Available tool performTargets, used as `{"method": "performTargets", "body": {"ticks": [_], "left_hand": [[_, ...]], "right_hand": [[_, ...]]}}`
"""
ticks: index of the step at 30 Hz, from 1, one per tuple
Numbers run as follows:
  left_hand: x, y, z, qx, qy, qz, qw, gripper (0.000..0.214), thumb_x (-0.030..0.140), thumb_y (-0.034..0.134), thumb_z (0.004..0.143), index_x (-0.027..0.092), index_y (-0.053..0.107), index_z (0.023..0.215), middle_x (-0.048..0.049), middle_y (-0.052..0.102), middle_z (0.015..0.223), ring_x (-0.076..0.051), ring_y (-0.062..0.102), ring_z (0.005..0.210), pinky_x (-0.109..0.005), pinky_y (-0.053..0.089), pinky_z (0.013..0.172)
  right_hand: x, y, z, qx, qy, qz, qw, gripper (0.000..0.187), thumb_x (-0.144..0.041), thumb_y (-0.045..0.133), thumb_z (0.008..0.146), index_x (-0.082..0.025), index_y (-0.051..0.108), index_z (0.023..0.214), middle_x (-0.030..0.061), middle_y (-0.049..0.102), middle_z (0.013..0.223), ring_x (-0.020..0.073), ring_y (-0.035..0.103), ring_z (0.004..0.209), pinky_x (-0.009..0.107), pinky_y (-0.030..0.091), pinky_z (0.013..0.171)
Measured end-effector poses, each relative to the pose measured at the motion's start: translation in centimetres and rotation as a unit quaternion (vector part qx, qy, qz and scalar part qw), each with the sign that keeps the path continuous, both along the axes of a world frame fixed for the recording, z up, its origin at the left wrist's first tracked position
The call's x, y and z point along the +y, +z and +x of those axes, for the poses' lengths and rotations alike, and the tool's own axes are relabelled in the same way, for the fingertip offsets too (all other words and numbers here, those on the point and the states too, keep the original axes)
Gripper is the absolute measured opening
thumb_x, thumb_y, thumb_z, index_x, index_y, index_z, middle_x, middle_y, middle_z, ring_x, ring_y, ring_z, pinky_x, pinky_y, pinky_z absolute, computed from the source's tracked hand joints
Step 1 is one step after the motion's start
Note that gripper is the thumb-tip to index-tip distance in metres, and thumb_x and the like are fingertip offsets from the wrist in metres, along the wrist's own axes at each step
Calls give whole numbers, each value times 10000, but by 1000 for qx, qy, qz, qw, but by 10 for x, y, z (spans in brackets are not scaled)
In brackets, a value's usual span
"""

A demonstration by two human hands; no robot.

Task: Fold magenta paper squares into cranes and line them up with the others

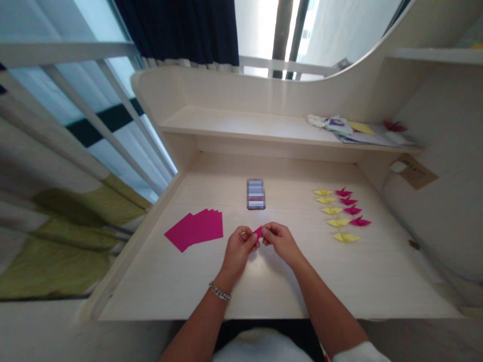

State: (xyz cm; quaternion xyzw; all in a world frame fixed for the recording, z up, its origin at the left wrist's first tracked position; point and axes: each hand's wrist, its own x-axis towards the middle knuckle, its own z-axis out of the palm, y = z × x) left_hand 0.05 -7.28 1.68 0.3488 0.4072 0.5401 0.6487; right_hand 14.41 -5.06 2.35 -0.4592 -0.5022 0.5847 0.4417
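Observation:
Between my two hands is a small folded piece of magenta paper [258, 233], held above the middle of the desk. My left hand [240, 247] pinches its left side between thumb and fingers. At its right edge, the thumb and forefinger of my right hand [279, 242] close on the paper. My fingers cover part of the folds. To the left of my hands lie several fanned sheets of magenta paper [198, 229]. Over on the right sit several yellow paper cranes [333, 210] in a column, with magenta paper cranes [352, 210] beside them.
A phone [255, 194] with a blurred screen lies behind my hands on the pale desk [151, 291]. Papers [354, 129] rest on the shelf [241, 124] above. A grey cable [400, 229] runs from a wall socket on the right. Bed rails [101, 120] stand at the left.

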Motion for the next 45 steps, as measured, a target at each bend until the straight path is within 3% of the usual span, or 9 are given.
{"method": "performTargets", "body": {"ticks": [6,15,23,26,30,33,37,41,45], "left_hand": [[2,0,-3,12,-11,2,1000,261,297,720,714,170,519,821,12,610,627,-101,576,580,-199,423,550],[1,1,-3,117,-28,25,992,222,293,704,710,146,600,840,-34,657,717,-127,606,631,-216,444,566],[-3,0,2,139,-13,48,989,236,364,678,745,153,577,784,-26,639,748,-142,614,679,-264,516,630],[-6,2,3,157,-6,66,985,240,390,650,768,159,585,786,-29,649,771,-154,630,717,-283,534,667],[-6,4,5,177,15,79,981,244,406,593,814,163,600,838,-41,658,817,-164,635,763,-304,538,712],[-4,2,5,202,62,90,973,250,401,574,830,159,612,881,-62,656,894,-162,623,801,-300,520,747],[-2,2,6,222,137,99,960,232,391,568,837,161,594,854,-52,640,854,-149,611,777,-281,506,736],[-4,5,7,205,154,90,962,205,364,591,824,175,538,882,-32,642,778,-145,628,699,-284,521,681],[-5,7,4,184,129,85,971,340,292,654,774,201,509,1068,-28,673,802,-159,657,719,-302,533,703]], "right_hand": [[-2,0,0,-12,2,21,1000,228,-390,618,767,-164,647,780,-4,597,608,119,540,547,249,445,552],[-8,18,6,-189,9,59,980,187,-287,608,758,-163,730,825,50,717,750,166,632,673,267,470,632],[-16,20,0,-229,-10,111,967,169,-236,581,759,-211,740,813,29,724,742,181,640,658,284,472,624],[-17,19,-2,-208,-26,111,972,164,-226,578,750,-218,739,782,27,723,736,180,641,656,288,480,638],[-15,11,-3,-135,-63,51,987,121,-225,620,688,-183,727,727,32,703,674,171,621,616,279,475,603],[-15,6,-6,-63,-104,-25,992,146,-261,651,653,-162,718,738,21,655,599,148,569,544,248,439,503],[-17,3,-11,19,-157,-79,984,194,-306,653,653,-167,702,779,24,651,656,152,581,617,224,432,484],[-19,-1,-16,34,-184,-38,981,185,-306,643,668,-165,687,780,30,661,696,152,591,640,240,467,523],[-20,-4,-17,-11,-183,23,983,183,-312,625,702,-158,682,782,45,674,727,162,597,647,279,502,576]]}}
